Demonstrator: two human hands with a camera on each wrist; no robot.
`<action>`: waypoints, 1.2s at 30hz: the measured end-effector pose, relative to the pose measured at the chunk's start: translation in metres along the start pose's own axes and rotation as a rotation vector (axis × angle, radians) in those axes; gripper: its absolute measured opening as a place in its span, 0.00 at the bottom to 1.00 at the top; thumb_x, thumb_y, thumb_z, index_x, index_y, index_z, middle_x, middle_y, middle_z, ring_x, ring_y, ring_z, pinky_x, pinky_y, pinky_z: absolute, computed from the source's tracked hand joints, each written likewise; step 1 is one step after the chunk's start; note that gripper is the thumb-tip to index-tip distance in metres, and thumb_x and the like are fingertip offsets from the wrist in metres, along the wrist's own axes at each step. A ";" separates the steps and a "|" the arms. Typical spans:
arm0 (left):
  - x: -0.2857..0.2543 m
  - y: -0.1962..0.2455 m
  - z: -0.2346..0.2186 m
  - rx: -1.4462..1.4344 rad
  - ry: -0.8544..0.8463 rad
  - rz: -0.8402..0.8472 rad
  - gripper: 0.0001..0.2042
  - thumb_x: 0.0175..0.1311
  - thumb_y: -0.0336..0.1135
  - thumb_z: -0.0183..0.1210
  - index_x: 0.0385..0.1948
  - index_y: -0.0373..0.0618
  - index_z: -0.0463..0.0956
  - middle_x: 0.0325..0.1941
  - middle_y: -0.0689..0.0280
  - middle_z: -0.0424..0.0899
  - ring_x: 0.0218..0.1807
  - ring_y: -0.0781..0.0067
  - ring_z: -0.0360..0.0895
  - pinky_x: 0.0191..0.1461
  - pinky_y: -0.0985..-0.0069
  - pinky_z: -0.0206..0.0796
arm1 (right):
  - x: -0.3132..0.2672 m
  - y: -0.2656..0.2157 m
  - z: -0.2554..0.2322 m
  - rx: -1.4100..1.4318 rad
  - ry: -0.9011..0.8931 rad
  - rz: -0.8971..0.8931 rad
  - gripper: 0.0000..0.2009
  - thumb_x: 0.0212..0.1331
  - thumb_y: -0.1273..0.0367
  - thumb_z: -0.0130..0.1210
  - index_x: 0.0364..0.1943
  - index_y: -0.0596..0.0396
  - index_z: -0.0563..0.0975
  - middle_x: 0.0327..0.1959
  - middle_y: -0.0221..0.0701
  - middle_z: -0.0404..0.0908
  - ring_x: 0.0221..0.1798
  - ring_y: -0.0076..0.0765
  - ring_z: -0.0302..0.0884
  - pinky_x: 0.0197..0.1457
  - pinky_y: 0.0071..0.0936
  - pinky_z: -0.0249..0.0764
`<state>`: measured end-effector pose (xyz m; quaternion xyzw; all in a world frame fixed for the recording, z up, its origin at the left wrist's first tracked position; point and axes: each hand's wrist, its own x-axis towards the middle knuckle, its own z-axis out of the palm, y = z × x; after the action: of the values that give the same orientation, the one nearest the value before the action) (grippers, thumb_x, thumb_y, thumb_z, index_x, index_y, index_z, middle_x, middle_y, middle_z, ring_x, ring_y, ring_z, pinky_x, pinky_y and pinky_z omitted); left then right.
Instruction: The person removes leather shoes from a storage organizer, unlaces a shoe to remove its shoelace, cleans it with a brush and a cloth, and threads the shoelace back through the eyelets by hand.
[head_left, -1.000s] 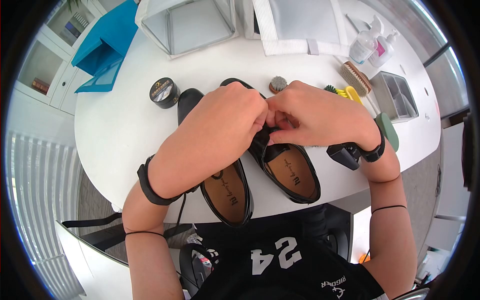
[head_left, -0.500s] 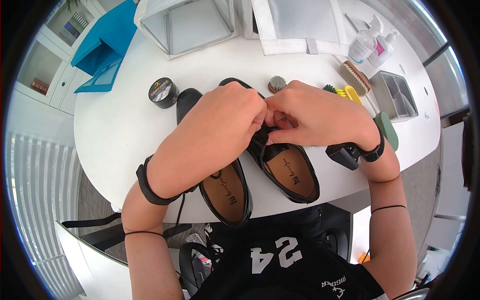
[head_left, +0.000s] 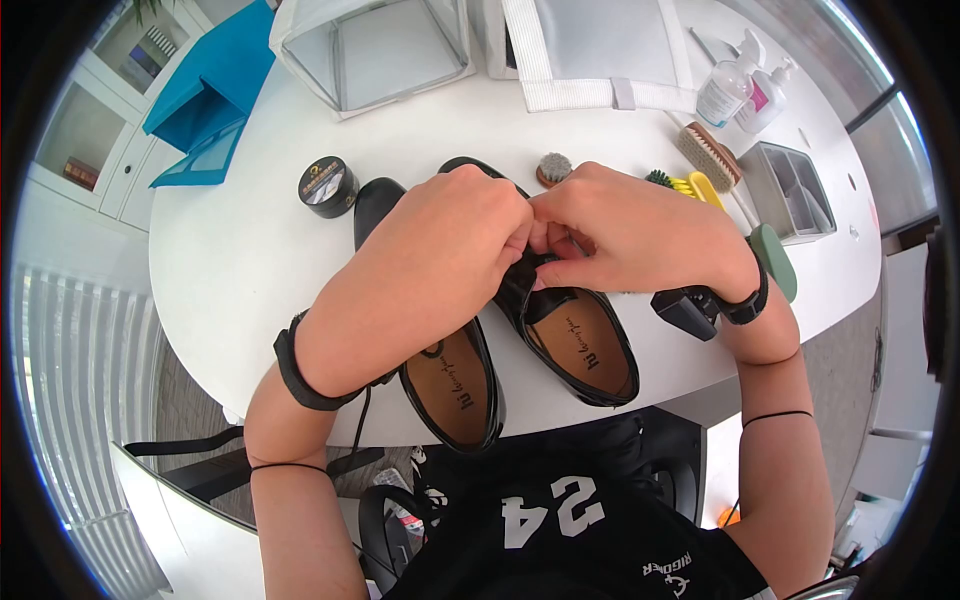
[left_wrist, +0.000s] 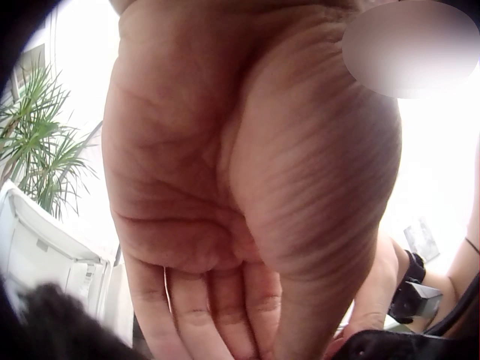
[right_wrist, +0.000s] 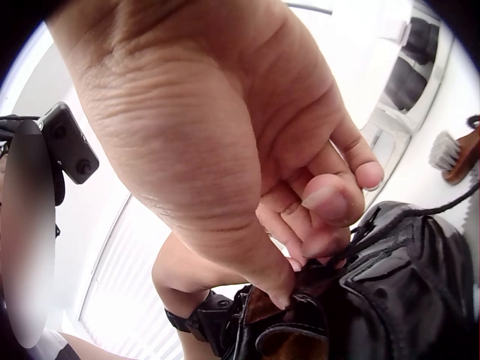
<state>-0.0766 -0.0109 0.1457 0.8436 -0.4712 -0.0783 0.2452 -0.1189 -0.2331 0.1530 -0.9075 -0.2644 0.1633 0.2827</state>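
Observation:
Two black lace-up shoes stand on the table in the head view, the left shoe (head_left: 455, 395) and the right shoe (head_left: 585, 350), tan insoles facing up. Both hands meet over the right shoe's lacing. My left hand (head_left: 450, 240) comes over the left shoe, its fingers bent down onto the right shoe; their tips are hidden. My right hand (head_left: 640, 225) grips the right shoe's lacing from the other side. In the right wrist view its thumb (right_wrist: 274, 289) lies at the shoe's opening, curled fingers close by. A black shoelace (right_wrist: 420, 216) runs toward them over the glossy upper.
A round black tin (head_left: 328, 187) stands left of the shoes. Beyond the right hand lie a small round brush (head_left: 554, 168), a wooden brush (head_left: 709, 157), a yellow-handled brush (head_left: 703, 187) and a grey organizer (head_left: 790, 195). Pump bottles (head_left: 725, 92) and white fabric boxes (head_left: 375, 55) stand farther back.

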 end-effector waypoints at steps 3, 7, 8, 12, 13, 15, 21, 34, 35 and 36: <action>0.000 0.000 0.000 0.002 0.007 0.008 0.02 0.61 0.22 0.67 0.30 0.33 0.84 0.30 0.51 0.88 0.35 0.48 0.86 0.44 0.60 0.76 | -0.001 -0.002 0.000 0.013 0.026 -0.023 0.12 0.62 0.68 0.74 0.34 0.65 0.84 0.24 0.40 0.85 0.29 0.48 0.84 0.37 0.39 0.78; 0.001 0.000 -0.001 -0.011 -0.018 -0.019 0.03 0.62 0.23 0.67 0.30 0.33 0.84 0.30 0.51 0.88 0.35 0.48 0.86 0.44 0.60 0.76 | 0.000 -0.004 -0.001 0.035 0.018 -0.007 0.11 0.61 0.71 0.73 0.33 0.68 0.84 0.24 0.45 0.85 0.29 0.53 0.84 0.37 0.42 0.79; 0.001 0.000 -0.001 -0.011 -0.018 -0.019 0.03 0.62 0.23 0.67 0.30 0.33 0.84 0.30 0.51 0.88 0.35 0.48 0.86 0.44 0.60 0.76 | 0.000 -0.004 -0.001 0.036 0.017 -0.007 0.11 0.61 0.71 0.73 0.33 0.68 0.84 0.24 0.45 0.85 0.29 0.53 0.84 0.37 0.42 0.79; 0.000 -0.001 0.001 0.016 0.010 0.020 0.03 0.62 0.24 0.68 0.31 0.34 0.85 0.30 0.51 0.87 0.36 0.46 0.86 0.43 0.57 0.76 | -0.001 -0.001 -0.002 0.002 0.001 -0.002 0.13 0.63 0.66 0.74 0.36 0.63 0.84 0.24 0.36 0.83 0.29 0.43 0.84 0.37 0.38 0.77; -0.002 -0.001 0.001 0.033 0.035 0.051 0.03 0.62 0.24 0.68 0.31 0.35 0.85 0.30 0.51 0.87 0.37 0.45 0.86 0.43 0.56 0.76 | -0.001 -0.002 -0.001 -0.002 0.001 -0.005 0.13 0.62 0.66 0.74 0.36 0.63 0.84 0.24 0.36 0.83 0.29 0.44 0.84 0.37 0.39 0.77; -0.003 0.000 -0.001 0.003 0.021 0.034 0.03 0.61 0.25 0.68 0.31 0.35 0.85 0.30 0.50 0.87 0.37 0.44 0.85 0.43 0.55 0.76 | -0.001 -0.001 0.000 -0.003 0.020 -0.022 0.13 0.61 0.66 0.74 0.36 0.62 0.84 0.24 0.37 0.83 0.30 0.46 0.83 0.37 0.39 0.77; -0.002 -0.002 0.006 -0.006 0.099 0.141 0.10 0.62 0.27 0.62 0.38 0.45 0.93 0.32 0.47 0.88 0.39 0.40 0.87 0.44 0.51 0.79 | -0.003 -0.003 -0.003 -0.058 0.045 -0.064 0.13 0.58 0.65 0.76 0.39 0.58 0.85 0.24 0.38 0.82 0.32 0.53 0.81 0.42 0.45 0.76; 0.007 -0.004 0.014 -0.099 0.209 0.237 0.03 0.53 0.24 0.65 0.27 0.37 0.87 0.27 0.47 0.87 0.34 0.41 0.87 0.41 0.53 0.78 | -0.015 -0.013 -0.004 -0.067 0.113 0.175 0.14 0.50 0.68 0.78 0.37 0.57 0.85 0.29 0.33 0.84 0.39 0.43 0.77 0.48 0.39 0.73; 0.005 -0.007 0.015 -0.070 0.218 0.241 0.03 0.53 0.24 0.65 0.27 0.37 0.87 0.28 0.47 0.88 0.34 0.41 0.87 0.41 0.52 0.79 | -0.013 -0.010 0.002 -0.083 0.162 0.130 0.14 0.50 0.68 0.78 0.37 0.57 0.84 0.29 0.34 0.84 0.40 0.44 0.77 0.48 0.39 0.73; 0.003 -0.008 0.019 -0.063 0.268 0.254 0.03 0.53 0.26 0.67 0.27 0.36 0.87 0.28 0.47 0.88 0.34 0.40 0.87 0.41 0.52 0.79 | -0.013 -0.012 0.003 -0.078 0.170 0.188 0.15 0.50 0.68 0.78 0.38 0.57 0.84 0.31 0.34 0.84 0.40 0.44 0.78 0.48 0.39 0.73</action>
<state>-0.0760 -0.0165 0.1254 0.7721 -0.5343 0.0516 0.3403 -0.1355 -0.2314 0.1599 -0.9492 -0.1591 0.1010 0.2518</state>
